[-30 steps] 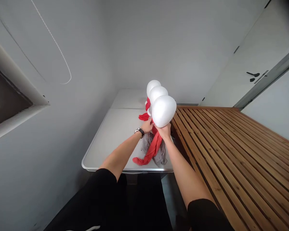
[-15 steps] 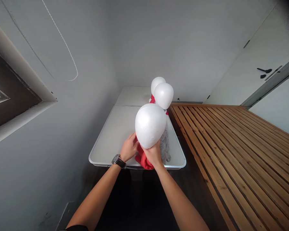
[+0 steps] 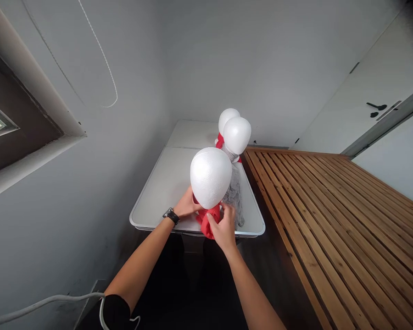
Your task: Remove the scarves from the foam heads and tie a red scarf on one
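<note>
A white foam mannequin head (image 3: 211,176) stands upright at the near edge of the folding table (image 3: 158,192), its top towards me. Red cloth, seemingly a scarf (image 3: 209,222), is bunched around its neck and hangs at the table edge. My left hand (image 3: 187,205) is closed at the left of the neck, on the red scarf; some fingers are hidden under the head. On the right, my right hand (image 3: 225,225) pinches the scarf between thumb and fingers. Close beyond that hand lies grey ruffled cloth (image 3: 234,192).
Two more white mannequin heads, a nearer one (image 3: 237,135) and a farther one (image 3: 227,118), stand at the table's far right with red and grey cloth below them. A slatted wooden bed frame (image 3: 330,206) flanks the table's right side. A white cable (image 3: 55,299) crosses the lower left.
My right hand has moved from under the head down to the red scarf and now pinches it. The head stands more upright and slightly left. A white cable has come into view.
</note>
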